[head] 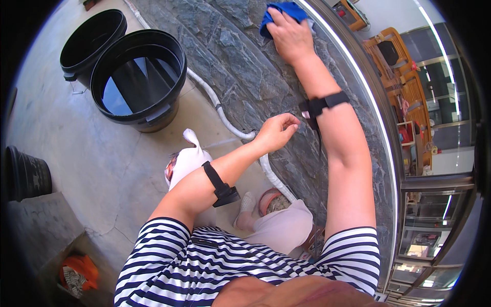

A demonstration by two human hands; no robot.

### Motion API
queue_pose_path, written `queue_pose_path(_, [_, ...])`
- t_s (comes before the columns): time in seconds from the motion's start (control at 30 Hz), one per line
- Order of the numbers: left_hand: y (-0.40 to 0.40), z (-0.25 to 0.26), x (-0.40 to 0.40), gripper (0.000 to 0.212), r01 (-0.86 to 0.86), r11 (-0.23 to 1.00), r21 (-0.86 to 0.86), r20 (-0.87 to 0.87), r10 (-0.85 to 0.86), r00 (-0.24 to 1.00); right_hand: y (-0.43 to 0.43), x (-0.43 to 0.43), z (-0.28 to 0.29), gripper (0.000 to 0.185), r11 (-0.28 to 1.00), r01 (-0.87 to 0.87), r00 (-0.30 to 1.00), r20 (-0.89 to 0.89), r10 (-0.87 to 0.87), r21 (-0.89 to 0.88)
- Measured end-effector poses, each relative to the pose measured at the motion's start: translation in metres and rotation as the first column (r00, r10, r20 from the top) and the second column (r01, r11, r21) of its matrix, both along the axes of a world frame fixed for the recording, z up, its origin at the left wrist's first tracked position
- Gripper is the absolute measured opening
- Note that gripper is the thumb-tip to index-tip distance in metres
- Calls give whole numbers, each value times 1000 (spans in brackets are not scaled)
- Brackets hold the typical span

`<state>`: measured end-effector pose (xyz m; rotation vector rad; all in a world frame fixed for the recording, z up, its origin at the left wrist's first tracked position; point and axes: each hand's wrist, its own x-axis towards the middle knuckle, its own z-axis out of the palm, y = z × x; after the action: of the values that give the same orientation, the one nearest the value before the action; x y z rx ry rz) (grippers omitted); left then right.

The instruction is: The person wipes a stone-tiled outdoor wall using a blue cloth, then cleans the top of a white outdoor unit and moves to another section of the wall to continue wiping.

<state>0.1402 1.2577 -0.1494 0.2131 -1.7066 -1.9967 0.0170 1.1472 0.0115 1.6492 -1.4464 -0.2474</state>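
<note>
At the top of the view, my right hand (pixel 293 40) presses a blue cloth (pixel 282 13) against the dark, rough stone wall (pixel 245 73). The cloth is bunched under the fingers, close to the window's lower edge. My left hand (pixel 276 132) hangs in front of the stone, lower down, with its fingers loosely curled and nothing seen in them. Two black buckets stand on the floor left of the wall. The nearer bucket (pixel 138 126) holds water that mirrors the sky, and the other bucket (pixel 71 57) stands just behind it.
A white-wrapped pipe (pixel 209 94) runs along the wall's foot. Near my foot is a round reddish pot (pixel 268 195). The window frame (pixel 437 183) edges the right side, with wooden chairs (pixel 418 111) seen in the glass. An orange bag (pixel 86 266) and another black bucket (pixel 32 172) sit left.
</note>
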Motion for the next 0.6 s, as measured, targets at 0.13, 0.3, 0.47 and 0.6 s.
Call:
queue_pose_path(0.13, [0,0,-11,22,-42,999,-23,5,42,999,20,4,12,16,1000,5,1000,20,-6,27])
queue_pose_path(0.3, [0,-5,-10,19,-120,993,-13,-55,119,991,165,11,26,23,989,143,985,89,-145,23])
queue_pose_path(0.47, [4,-7,4,20,-63,997,-50,-35,62,997,352,6,6,16,933,356,927,111,-359,42])
queue_pose_path(0.6, [1,-8,17,21,-18,998,-63,-49,15,999,467,13,-31,23,836,536,824,138,-549,121])
